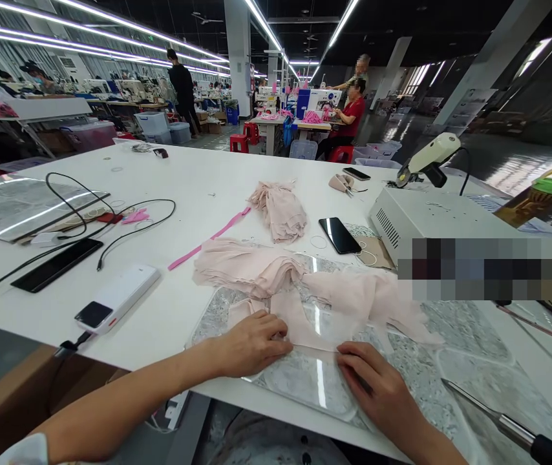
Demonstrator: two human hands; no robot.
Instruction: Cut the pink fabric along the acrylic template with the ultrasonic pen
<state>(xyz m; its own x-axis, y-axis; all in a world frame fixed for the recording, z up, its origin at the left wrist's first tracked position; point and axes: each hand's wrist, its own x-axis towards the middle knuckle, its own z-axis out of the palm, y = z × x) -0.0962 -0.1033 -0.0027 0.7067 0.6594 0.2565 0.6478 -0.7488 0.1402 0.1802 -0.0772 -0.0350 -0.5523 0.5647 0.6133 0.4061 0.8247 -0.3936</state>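
A thin, pale pink cut piece of fabric (300, 326) lies on the glossy marble-patterned mat (276, 381) in front of me. At its near left edge my left hand (256, 342) has its fingers bent and closed down on the cloth. My right hand (377, 391) pinches the near right corner, thumb and fingers together. Just behind are a folded stack of the same pale fabric (242, 268) and a looser heap (373, 298) to the right. Farther back sits a gathered bundle of fabric (280, 210). A bright pink strip (208, 242) reaches toward that bundle.
At left are a white power bank (125, 294), a black bar (57, 265) and looped cables. A smartphone (339, 235) lies beside a grey metal box (441, 219) at right. A pointed metal tool with a black handle (513, 423) rests near my right forearm.
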